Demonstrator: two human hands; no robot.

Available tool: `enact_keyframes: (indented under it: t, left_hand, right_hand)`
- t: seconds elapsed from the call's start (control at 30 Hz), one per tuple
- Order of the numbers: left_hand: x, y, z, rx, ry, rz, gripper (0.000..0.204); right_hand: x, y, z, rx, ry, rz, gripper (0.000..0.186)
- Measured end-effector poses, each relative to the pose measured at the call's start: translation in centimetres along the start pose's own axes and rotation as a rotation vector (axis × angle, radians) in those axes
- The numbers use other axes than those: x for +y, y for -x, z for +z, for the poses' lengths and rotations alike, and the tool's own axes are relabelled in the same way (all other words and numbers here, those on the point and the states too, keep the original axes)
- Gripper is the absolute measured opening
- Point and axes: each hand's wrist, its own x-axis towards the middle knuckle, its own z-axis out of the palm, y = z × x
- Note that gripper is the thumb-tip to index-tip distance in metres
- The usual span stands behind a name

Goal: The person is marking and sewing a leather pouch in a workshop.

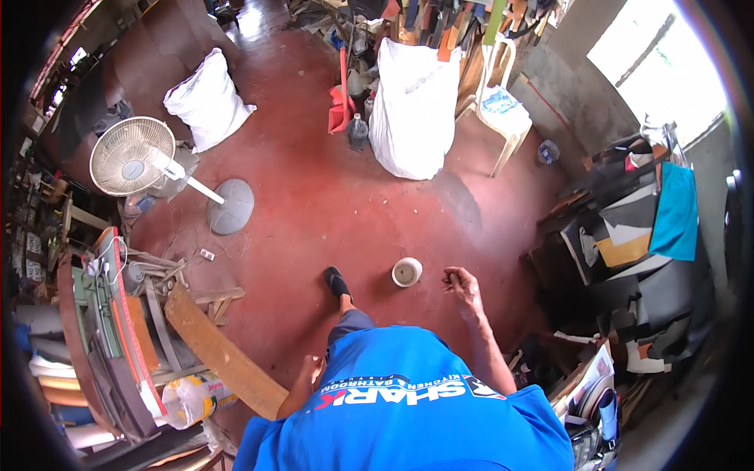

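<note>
My right hand (463,287) hangs over the red floor with its fingers loosely bent and apart, and nothing shows in it. Just left of it a small whitish tub (407,272) stands upright on the floor; a gap separates the two. Close to my left side is my left hand (311,369), partly hidden by my body, so its fingers are not clear. A curved wooden board (224,345) leans beside my left forearm. One foot in a dark shoe (336,281) is ahead of me, left of the tub.
A standing fan (133,157) and a white sack (208,100) are at the far left. Ahead stand a large white sack (416,110), a red dustpan (339,110) and a plastic chair (503,110). Dark sheet material (660,290) piles up on the right, and boards (118,330) on the left.
</note>
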Motion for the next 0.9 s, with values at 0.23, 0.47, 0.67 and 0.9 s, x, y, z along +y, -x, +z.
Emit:
enact_keyframes:
  t: [0.23, 0.47, 0.67, 0.9]
  left_hand:
    - [4.5, -11.8, -9.6, -0.129, 0.48, -0.065, 0.023]
    - [18.7, -24.2, -20.2, 0.206, -0.134, 0.063, 0.02]
    - [23.5, -35.5, -22.4, 0.251, 0.125, 0.146, 0.02]
    - [29.6, -42.5, -22.2, 0.106, 0.466, 0.012, 0.037]
  right_hand:
    - [3.7, -7.2, 7.8, 0.038, 0.164, 0.368, 0.023]
    - [1.6, -16.1, 13.2, 0.113, 0.146, 0.414, 0.018]
    - [-1.7, -31.5, 15.8, 0.203, 0.027, 0.21, 0.026]
    - [-9.7, -55.6, 14.9, 0.414, 0.098, 0.083, 0.027]
